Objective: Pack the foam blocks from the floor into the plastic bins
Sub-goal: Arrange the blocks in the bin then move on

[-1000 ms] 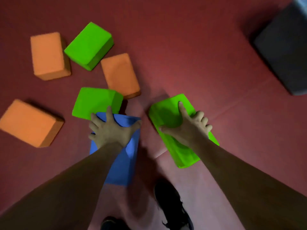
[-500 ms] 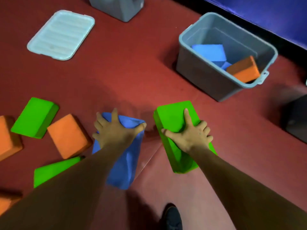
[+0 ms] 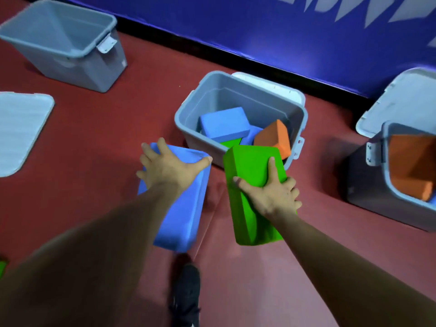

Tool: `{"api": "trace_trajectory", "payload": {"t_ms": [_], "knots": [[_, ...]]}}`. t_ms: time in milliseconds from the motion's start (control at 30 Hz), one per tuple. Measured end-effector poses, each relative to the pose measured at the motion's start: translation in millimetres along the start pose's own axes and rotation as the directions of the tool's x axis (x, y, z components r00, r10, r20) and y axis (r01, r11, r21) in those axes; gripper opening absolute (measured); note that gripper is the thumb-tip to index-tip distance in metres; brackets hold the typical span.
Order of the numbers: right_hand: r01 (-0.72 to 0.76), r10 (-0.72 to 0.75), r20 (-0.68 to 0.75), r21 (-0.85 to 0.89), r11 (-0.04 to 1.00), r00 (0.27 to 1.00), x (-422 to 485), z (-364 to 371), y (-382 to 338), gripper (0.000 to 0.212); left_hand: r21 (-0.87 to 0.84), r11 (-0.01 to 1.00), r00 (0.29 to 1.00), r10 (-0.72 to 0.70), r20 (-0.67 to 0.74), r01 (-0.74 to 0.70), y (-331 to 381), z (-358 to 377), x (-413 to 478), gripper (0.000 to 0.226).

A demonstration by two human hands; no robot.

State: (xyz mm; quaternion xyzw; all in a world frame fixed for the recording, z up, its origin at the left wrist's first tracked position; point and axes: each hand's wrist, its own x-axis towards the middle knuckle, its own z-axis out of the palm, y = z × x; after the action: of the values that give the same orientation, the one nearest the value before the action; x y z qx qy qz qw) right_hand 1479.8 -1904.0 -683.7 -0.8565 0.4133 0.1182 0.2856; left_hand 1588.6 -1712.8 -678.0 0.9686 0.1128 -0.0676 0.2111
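Both hands loaded, one foam block each.
I see left hand (image 3: 169,168) clamped on blue block (image 3: 188,213), right hand (image 3: 271,194) on green block (image 3: 250,166), hands apart. Grey bin (image 3: 259,84) just ahead of the right hand; green block's far end overlaps its near rim.

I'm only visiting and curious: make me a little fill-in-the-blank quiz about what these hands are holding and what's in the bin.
The left hand grips one foam block, coloured ____.
The right hand grips another foam block, coloured ____.
In the nearest bin, right of a blue block, sits one ____ block.
Missing words: blue; green; orange.
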Motion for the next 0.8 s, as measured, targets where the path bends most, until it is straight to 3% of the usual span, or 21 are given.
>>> {"api": "trace_trajectory", "payload": {"t_ms": [333,500,600,800], "knots": [[-0.213,0.212,0.028,0.220,0.952,0.977,153,-42,-94,0.124,0.037,0.988,0.984,0.144,0.103,-0.148,152,31,167,0.137],[-0.197,0.206,0.008,0.325,0.925,0.979,209,-72,-132,0.119,0.014,0.985,0.981,0.172,0.093,-0.174,205,31,229,0.142],[-0.159,0.174,-0.024,0.299,0.941,0.984,231,-79,-146,0.106,0.000,0.977,0.969,0.214,0.120,-0.215,224,36,249,0.144],[-0.159,0.168,-0.017,0.245,0.956,0.986,238,-60,-140,0.087,0.098,0.955,0.949,0.261,0.175,-0.281,205,63,249,0.114]]}}
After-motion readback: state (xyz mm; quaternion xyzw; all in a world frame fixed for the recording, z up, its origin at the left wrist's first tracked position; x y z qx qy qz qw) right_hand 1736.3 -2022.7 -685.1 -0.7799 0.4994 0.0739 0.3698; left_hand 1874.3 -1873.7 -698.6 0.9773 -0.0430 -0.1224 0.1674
